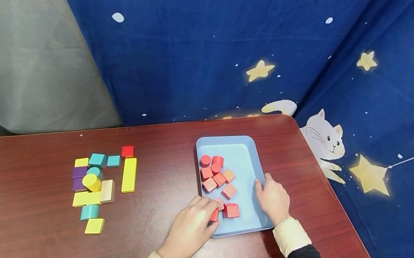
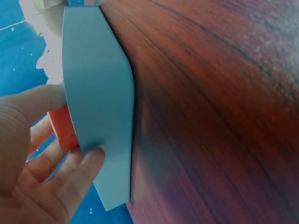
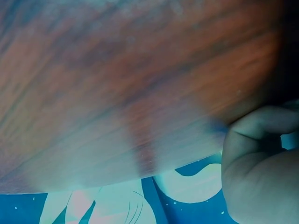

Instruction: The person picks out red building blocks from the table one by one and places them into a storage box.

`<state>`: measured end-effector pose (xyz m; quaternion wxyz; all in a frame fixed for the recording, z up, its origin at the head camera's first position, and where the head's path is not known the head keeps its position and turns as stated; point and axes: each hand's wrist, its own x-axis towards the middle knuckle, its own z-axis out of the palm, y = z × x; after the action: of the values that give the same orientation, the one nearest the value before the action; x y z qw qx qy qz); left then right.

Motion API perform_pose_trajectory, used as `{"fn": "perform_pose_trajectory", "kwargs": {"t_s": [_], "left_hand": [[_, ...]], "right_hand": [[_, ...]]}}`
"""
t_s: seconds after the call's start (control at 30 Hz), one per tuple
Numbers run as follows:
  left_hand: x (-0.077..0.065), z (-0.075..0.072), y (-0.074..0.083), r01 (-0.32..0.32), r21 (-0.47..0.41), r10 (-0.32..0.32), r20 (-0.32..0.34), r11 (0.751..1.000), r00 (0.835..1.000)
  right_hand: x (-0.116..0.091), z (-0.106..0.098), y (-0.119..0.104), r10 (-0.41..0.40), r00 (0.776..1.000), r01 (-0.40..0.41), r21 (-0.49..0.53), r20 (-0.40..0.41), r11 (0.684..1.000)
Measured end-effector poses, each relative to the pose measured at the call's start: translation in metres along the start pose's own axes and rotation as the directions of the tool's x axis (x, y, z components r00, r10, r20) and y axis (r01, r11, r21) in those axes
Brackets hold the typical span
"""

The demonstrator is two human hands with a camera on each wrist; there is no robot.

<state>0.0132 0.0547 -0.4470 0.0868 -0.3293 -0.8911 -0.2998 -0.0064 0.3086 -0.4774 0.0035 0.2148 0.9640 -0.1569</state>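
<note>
A light blue tray (image 1: pixel 244 177) lies on the table with several red blocks along its left side, among them cubes (image 1: pixel 210 185) and cylinders (image 1: pixel 205 161). At the tray's near left corner my left hand (image 1: pixel 191 225) holds a red block (image 1: pixel 213 216) between thumb and fingers. In the left wrist view that red block (image 2: pixel 63 128) shows behind the tray wall (image 2: pixel 100 93), and one fingertip touches the wall's outside. My right hand (image 1: pixel 275 199) grips the tray's right rim, thumb on the inner side. The right wrist view shows its curled fingers (image 3: pixel 261 126); the tray is mostly hidden there.
On the left of the table lie several loose blocks: yellow (image 1: pixel 129 175), teal (image 1: pixel 89 212), purple (image 1: pixel 79 172), a pale wooden one (image 1: pixel 107 191) and a red one (image 1: pixel 128 151). The dark red table (image 1: pixel 23 218) meets a blue star-patterned curtain (image 1: pixel 196 59) at the back.
</note>
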Motion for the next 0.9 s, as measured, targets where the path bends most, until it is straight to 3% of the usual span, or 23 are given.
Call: {"fn": "perform_pose_trajectory", "kwargs": {"t_s": [0.57,0.9], "left_hand": [[-0.0016,0.0023,-0.0034,-0.074,0.027,0.073,0.047,0.997,0.996],[-0.001,0.0063,-0.0042,-0.162,0.086,0.16,0.039,0.983,0.986]], "right_hand": [[0.0006,-0.0006,-0.0001,0.004,1.0,-0.004,0.005,-0.003,1.0],[0.0024,0.0004,0.0007,0.003,1.0,-0.003,0.001,0.008,1.0]]}}
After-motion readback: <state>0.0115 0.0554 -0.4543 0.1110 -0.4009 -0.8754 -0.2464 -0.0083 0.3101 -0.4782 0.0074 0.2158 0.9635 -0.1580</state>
